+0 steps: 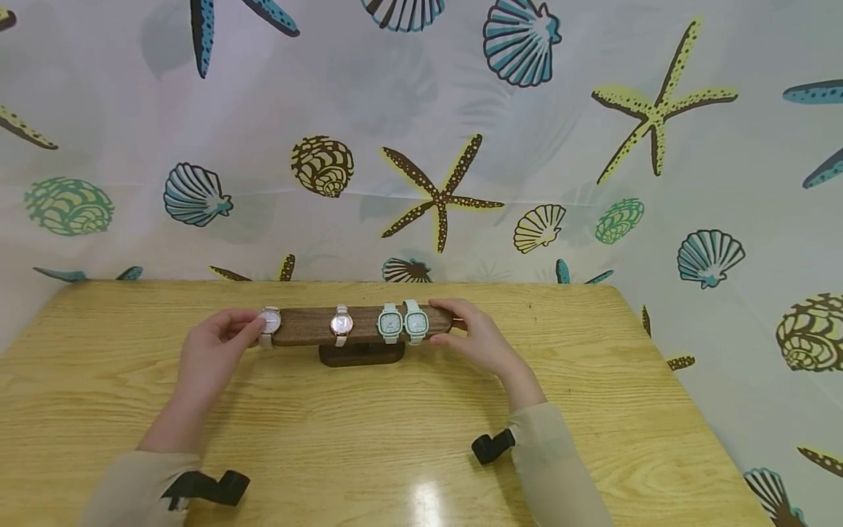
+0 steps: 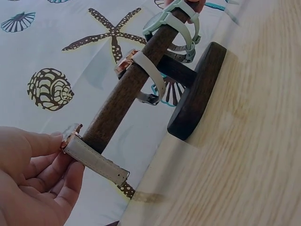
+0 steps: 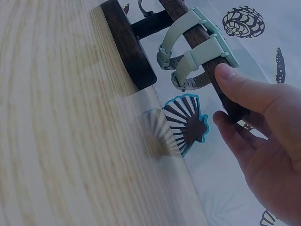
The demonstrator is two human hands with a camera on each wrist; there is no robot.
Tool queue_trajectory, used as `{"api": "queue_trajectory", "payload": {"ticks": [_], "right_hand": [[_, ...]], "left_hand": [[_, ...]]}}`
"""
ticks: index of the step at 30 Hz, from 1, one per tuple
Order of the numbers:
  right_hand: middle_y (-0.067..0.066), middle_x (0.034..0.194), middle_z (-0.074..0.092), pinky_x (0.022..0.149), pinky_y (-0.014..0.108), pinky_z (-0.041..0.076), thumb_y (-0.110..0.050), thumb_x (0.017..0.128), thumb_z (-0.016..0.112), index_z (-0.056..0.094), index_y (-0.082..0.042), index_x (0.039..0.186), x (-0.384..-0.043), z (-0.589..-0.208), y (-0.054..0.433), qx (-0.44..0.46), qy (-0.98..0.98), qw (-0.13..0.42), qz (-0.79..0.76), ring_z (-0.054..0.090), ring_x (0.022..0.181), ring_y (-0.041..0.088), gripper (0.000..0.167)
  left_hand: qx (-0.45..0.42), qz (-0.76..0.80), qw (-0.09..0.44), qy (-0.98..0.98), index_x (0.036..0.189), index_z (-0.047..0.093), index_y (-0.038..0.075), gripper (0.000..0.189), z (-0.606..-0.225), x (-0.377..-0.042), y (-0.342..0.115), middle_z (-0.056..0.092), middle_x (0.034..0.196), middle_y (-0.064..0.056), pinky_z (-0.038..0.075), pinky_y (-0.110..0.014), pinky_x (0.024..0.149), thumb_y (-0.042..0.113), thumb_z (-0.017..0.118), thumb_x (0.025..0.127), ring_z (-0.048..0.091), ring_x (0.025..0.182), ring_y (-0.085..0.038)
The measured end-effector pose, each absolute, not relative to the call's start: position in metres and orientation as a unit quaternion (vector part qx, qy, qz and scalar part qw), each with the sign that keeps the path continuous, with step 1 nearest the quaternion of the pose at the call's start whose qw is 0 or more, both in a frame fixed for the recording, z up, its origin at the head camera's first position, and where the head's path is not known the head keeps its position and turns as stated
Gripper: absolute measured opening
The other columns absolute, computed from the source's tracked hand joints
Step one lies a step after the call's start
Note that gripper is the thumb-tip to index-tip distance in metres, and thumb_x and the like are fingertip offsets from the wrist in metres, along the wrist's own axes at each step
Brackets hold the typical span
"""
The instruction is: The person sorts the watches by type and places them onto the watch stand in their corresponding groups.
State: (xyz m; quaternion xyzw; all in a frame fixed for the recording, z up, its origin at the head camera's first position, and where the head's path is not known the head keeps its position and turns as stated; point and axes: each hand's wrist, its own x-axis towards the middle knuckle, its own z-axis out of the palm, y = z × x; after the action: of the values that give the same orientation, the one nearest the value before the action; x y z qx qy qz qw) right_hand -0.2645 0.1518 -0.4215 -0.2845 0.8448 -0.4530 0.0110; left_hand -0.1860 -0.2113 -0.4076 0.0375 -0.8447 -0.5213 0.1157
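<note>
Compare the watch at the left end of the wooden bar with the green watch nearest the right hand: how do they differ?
The left-end watch has a round, rose-rimmed face and a pale strap; the green watch has a squarish face and a mint strap. The left hand pinches the left-end watch, whereas the green watch is untouched: the right hand holds the bar beside it. The left-end watch's strap hangs open; the green watch's strap is fastened. Both sit on the same bar.
</note>
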Motion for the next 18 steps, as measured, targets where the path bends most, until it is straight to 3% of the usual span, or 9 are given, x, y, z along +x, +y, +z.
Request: {"api": "queue_trajectory", "payload": {"ticks": [10, 18], "right_hand": [[0.016, 0.136, 0.05, 0.103, 0.038, 0.042, -0.011, 0.085, 0.073, 0.051, -0.003, 0.136, -0.264, -0.421, 0.152, -0.284, 0.84, 0.016, -0.461, 0.048, 0.123, 0.031, 0.057], [0.012, 0.136, 0.05, 0.101, 0.032, 0.043, -0.011, 0.084, 0.073, 0.051, -0.004, 0.136, -0.264, -0.421, 0.152, -0.281, 0.847, 0.016, -0.451, 0.049, 0.122, 0.025, 0.057]], "left_hand": [[0.009, -0.492, 0.158, -0.856, 0.125, 0.059, 0.0, 0.042, -0.416, -0.19, -0.211, 0.057, 0.101, -0.011, 0.048, -0.009, 0.066, 0.028, 0.063, 0.094, 0.053, 0.083, -0.003], [-0.06, -0.43, 0.19, -0.881, 0.126, 0.062, 0.0, 0.041, -0.419, -0.191, -0.217, 0.059, 0.104, -0.014, 0.043, -0.002, 0.07, 0.014, 0.07, 0.088, 0.05, 0.083, 0.006]]}}
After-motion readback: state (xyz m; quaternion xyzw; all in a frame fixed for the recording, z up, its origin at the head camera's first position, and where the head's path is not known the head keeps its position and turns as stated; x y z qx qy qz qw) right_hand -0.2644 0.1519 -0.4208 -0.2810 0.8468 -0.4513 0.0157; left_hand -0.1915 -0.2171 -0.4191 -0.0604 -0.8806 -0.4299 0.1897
